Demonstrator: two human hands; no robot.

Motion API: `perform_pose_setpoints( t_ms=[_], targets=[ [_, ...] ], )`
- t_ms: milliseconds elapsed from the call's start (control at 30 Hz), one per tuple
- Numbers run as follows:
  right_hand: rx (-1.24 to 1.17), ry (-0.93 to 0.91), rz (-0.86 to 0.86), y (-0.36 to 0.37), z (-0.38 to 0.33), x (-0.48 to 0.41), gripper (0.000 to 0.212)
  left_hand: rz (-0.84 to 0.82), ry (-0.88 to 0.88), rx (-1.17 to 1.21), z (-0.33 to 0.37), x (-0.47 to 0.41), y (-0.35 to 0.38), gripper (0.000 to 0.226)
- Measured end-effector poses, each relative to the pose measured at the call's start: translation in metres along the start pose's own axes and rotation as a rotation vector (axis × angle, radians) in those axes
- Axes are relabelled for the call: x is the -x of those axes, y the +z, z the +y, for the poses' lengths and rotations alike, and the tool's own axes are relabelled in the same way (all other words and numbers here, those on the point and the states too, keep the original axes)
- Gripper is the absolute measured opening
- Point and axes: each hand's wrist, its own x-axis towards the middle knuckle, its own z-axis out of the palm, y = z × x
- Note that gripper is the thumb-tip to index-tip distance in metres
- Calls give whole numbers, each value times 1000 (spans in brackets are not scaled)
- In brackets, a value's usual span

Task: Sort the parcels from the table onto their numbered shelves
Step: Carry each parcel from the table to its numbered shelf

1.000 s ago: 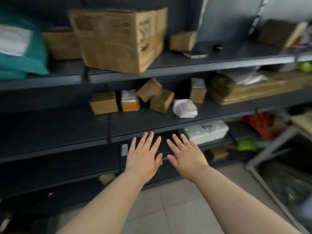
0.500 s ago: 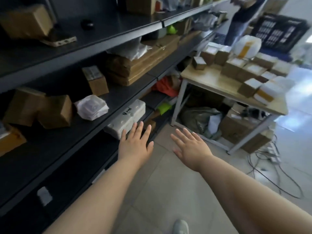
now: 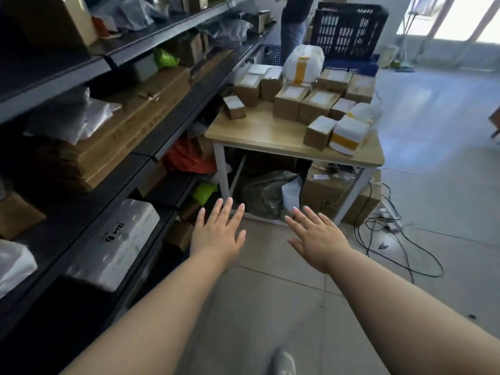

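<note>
Half a second back the view was mostly racking; now it has swung right and the worktop [image 3: 265,131] lies ahead of me, so I read this as the walk back for the next pick. Left of the worktop run the dark shelves [image 3: 194,109], already carrying boxes and bags. My left hand [image 3: 219,236] is spread flat, fingers straight, holding nothing, and it is well short of the worktop's near edge. My right hand [image 3: 316,236] is the same: released and empty, also short of the worktop. The parcels [image 3: 319,104] sit on the worktop, clustered toward its far and right side, with one small box [image 3: 234,107] alone at its left end. There is plenty left to sort, and neither hand is near a parcel yet.
</note>
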Motion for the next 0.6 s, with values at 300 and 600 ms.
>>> perform_pose_setpoints(
  t_ms=[300,600],
  targets=[
    [-50,-47,65,-15,98,-71,57,-17,-26,-14,52,-97,0,59],
    [-80,-113,127,-22,127,-186,71,-47,-58,0,28,-216,6,58]
  ],
)
